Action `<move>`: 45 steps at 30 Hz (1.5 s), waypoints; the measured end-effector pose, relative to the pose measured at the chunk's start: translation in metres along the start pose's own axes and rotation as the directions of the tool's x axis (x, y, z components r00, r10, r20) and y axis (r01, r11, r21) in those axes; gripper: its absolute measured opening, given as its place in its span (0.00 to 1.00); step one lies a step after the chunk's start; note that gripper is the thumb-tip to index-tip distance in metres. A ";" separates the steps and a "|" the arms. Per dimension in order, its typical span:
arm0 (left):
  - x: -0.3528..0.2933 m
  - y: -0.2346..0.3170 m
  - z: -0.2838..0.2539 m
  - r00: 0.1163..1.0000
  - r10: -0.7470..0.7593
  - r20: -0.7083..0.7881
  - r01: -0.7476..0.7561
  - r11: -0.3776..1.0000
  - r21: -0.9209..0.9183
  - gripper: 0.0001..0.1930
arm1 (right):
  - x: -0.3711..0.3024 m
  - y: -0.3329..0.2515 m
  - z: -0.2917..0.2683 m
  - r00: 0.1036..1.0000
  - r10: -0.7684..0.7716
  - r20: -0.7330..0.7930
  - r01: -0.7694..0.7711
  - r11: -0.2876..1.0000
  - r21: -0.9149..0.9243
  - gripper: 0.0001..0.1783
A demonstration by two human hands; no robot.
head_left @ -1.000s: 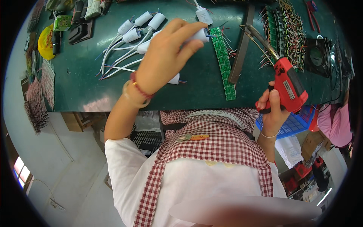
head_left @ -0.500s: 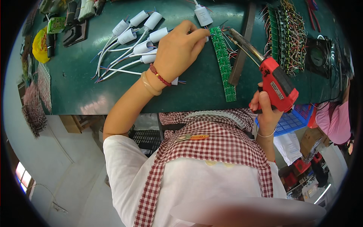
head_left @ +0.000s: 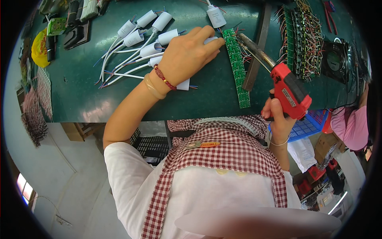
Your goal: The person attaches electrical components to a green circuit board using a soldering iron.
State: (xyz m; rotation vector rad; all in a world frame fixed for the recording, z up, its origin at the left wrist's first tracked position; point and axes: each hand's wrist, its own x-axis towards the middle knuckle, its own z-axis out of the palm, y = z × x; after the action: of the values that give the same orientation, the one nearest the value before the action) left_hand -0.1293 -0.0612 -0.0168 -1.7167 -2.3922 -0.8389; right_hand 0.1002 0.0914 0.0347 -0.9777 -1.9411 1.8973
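Note:
My right hand (head_left: 278, 115) grips a red and black soldering gun (head_left: 289, 91), its metal barrel pointing up and left. The gun's tip is close to the upper right edge of a long green circuit board strip (head_left: 237, 71). My left hand (head_left: 195, 47) is closed at the strip's upper left side. Between its fingers shows part of a white plastic cylinder (head_left: 211, 40); the rest is hidden behind the hand. More white cylinders (head_left: 161, 21) with white cables lie left of the hand. Another white cylinder (head_left: 216, 17) with thin wires lies above the strip.
A dark bar (head_left: 256, 51) lies right of the strip. Farther right stand rows of wired circuit boards (head_left: 300, 40) and a black fan-like device (head_left: 334, 57). Red-handled pliers (head_left: 330, 18) lie at the far right. At left are a yellow bag (head_left: 39, 47) and cable bundles (head_left: 89, 10).
My left hand has shifted slightly down and right, its fingers more curled. The soldering gun has moved a little down and left, its tip nearer the strip.

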 end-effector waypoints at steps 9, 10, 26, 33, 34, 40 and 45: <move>-0.001 -0.004 0.000 0.999 0.032 0.007 -0.032 0.999 0.003 0.11 | -0.002 0.005 0.003 1.000 0.025 0.005 -0.025 0.999 -0.034 0.14; -0.001 -0.004 0.000 0.999 0.032 0.006 -0.032 0.999 0.002 0.11 | -0.002 0.005 0.002 1.000 0.022 0.004 -0.021 0.999 -0.040 0.14; -0.002 -0.004 0.001 0.997 0.074 0.008 -0.075 0.996 0.050 0.14 | -0.002 0.008 0.002 0.999 0.018 0.027 -0.015 0.996 -0.094 0.15; -0.002 -0.003 0.003 0.997 0.068 0.020 -0.069 0.996 0.049 0.15 | -0.003 0.007 0.001 0.999 0.022 0.031 -0.018 0.991 -0.130 0.12; -0.002 -0.003 0.003 0.998 0.067 0.020 -0.068 0.996 0.050 0.15 | -0.003 0.009 0.001 0.999 0.021 0.033 -0.016 0.990 -0.139 0.12; -0.001 -0.004 0.002 0.996 0.090 0.022 -0.091 0.994 0.052 0.15 | -0.004 0.013 0.001 0.999 0.005 0.042 0.004 0.976 -0.217 0.11; -0.001 -0.005 0.003 0.996 0.091 0.023 -0.093 0.994 0.052 0.15 | -0.005 0.006 0.001 0.998 -0.027 0.060 0.035 0.989 -0.146 0.14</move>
State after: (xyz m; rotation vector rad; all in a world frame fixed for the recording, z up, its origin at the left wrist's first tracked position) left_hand -0.1326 -0.0622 -0.0216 -1.8085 -2.3059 -0.7419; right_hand 0.1051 0.0877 0.0299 -0.9352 -2.1429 1.8056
